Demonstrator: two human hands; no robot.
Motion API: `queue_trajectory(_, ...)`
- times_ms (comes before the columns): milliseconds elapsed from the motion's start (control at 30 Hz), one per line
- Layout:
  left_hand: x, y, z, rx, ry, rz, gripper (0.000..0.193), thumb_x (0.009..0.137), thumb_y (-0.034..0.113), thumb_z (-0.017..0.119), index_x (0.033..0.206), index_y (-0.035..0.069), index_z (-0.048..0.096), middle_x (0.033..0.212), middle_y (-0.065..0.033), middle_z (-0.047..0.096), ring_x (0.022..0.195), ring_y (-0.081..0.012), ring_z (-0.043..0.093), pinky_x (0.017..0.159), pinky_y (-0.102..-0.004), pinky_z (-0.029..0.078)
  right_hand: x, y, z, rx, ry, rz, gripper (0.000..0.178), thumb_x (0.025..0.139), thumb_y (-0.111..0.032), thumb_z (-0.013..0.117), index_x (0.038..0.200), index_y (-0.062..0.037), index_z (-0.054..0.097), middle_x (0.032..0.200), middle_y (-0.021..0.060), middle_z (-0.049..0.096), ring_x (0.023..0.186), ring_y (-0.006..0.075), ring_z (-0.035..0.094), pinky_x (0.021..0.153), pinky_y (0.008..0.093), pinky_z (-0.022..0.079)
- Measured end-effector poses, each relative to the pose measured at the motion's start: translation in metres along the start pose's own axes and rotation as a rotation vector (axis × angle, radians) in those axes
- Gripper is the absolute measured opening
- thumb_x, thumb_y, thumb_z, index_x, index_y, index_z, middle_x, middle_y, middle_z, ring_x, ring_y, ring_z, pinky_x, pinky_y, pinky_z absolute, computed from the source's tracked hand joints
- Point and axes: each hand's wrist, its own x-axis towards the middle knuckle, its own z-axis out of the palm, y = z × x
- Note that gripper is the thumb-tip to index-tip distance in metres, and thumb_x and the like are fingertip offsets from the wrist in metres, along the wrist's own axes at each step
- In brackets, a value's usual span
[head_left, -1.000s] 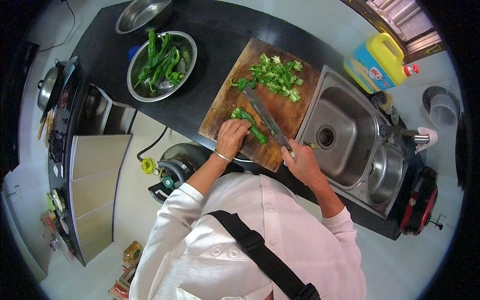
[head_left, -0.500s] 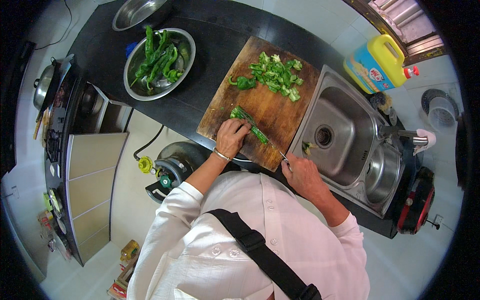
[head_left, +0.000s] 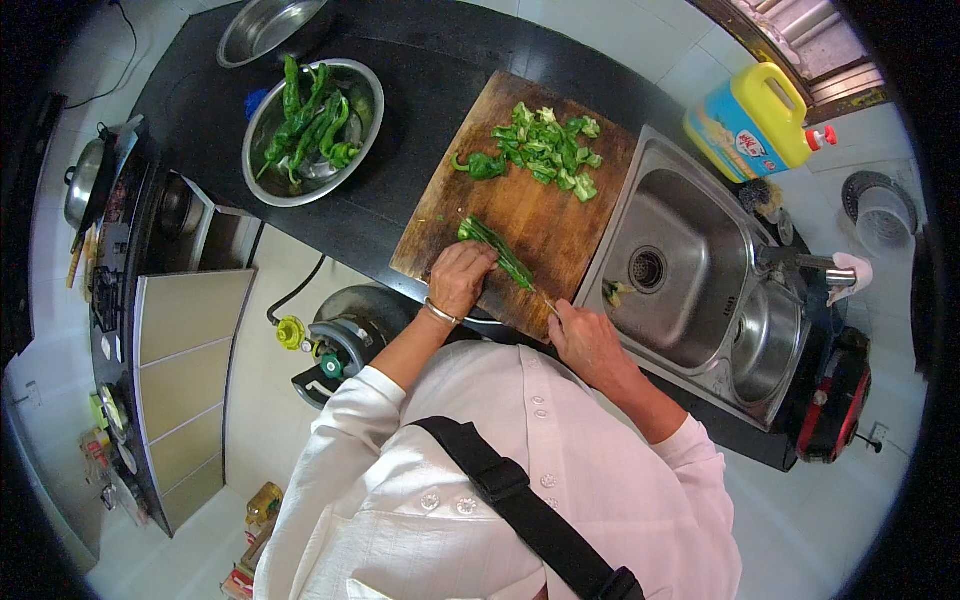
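A long green pepper (head_left: 507, 258) lies slantwise near the front edge of a worn wooden cutting board (head_left: 425, 235). My left hand (head_left: 461, 276) grips its left part, fingers curled over it. In my right hand (head_left: 588, 342) is a knife (head_left: 546, 300), its narrow blade mostly hidden at the pepper's right end; whether it has cut in, I cannot tell. Farther back on the board sits a heap of chopped green pepper (head_left: 550, 148), with a larger pepper piece (head_left: 480, 165) at its left.
At the back left stands a metal bowl (head_left: 372, 150) of whole green peppers (head_left: 312, 125), near another metal bowl (head_left: 250, 40). A steel sink (head_left: 690, 290) with scraps (head_left: 617, 292) adjoins the board's right. Behind it is a yellow jug (head_left: 750, 120). A gas cylinder (head_left: 360, 310) stands below the counter.
My right hand has shifted slightly left with the knife, bringing it closer to the pepper. My left hand keeps its hold on the pepper in nearly the same place.
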Motion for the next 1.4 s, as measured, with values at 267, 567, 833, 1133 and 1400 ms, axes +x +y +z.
queue_trajectory(267, -0.002, -0.001, -0.001, -0.027, 0.0, -0.015, 0.012, 0.073, 0.004, 0.067, 0.084, 0.007, 0.064, 0.089, -0.0054, 0.066, 0.086, -0.0238, 0.062, 0.077, -0.0349, 0.049, 0.023, -0.012, 0.004, 0.016, 0.013, 0.009, 0.015, 0.088, -0.013, 0.051, 0.083, 0.0018, 0.051, 0.067, 0.0282, 0.059, 0.063, 0.0452, 0.06, 0.058, 0.0536, 0.048)
queue_trajectory(567, 0.004, 0.002, -0.005, 0.009, 0.005, 0.006, 0.014, 0.074, 0.008, 0.068, 0.087, 0.008, 0.065, 0.089, -0.0046, 0.066, 0.089, -0.0231, 0.062, 0.078, -0.0352, 0.049, 0.045, -0.018, -0.002, 0.05, -0.001, -0.01, 0.013, 0.086, -0.009, 0.048, 0.083, 0.0028, 0.052, 0.069, 0.0292, 0.06, 0.069, 0.0453, 0.062, 0.065, 0.0541, 0.049)
queue_trajectory(833, 0.005, 0.011, 0.001, -0.038, 0.021, 0.017, 0.013, 0.07, 0.005, 0.072, 0.08, 0.005, 0.064, 0.082, -0.0102, 0.064, 0.08, -0.0283, 0.062, 0.072, -0.0375, 0.05, 0.002, 0.002, -0.007, 0.036, -0.082, 0.087, 0.015, 0.087, -0.012, 0.05, 0.087, 0.0024, 0.053, 0.074, 0.0288, 0.061, 0.071, 0.0463, 0.061, 0.066, 0.054, 0.048)
queue_trajectory(1133, 0.003, 0.012, -0.004, -0.053, 0.004, -0.034, 0.02, 0.072, 0.002, 0.067, 0.091, 0.005, 0.063, 0.096, -0.0096, 0.064, 0.095, -0.0295, 0.06, 0.078, -0.0377, 0.049, -0.065, 0.041, -0.015, -0.006, -0.082, 0.13, 0.019, 0.088, -0.018, 0.054, 0.088, 0.0011, 0.053, 0.075, 0.0254, 0.062, 0.073, 0.0447, 0.06, 0.067, 0.054, 0.047)
queue_trajectory(1400, -0.007, 0.056, -0.001, -0.128, -0.036, -0.583, 0.043, 0.083, 0.024, 0.067, 0.113, -0.003, 0.05, 0.107, -0.0211, 0.052, 0.099, -0.0376, 0.05, 0.087, -0.0428, 0.042, -0.077, 0.059, -0.028, 0.155, 0.086, 0.217, 0.022, 0.086, -0.02, 0.056, 0.085, 0.0019, 0.055, 0.069, 0.0267, 0.059, 0.068, 0.0466, 0.057, 0.062, 0.0534, 0.045)
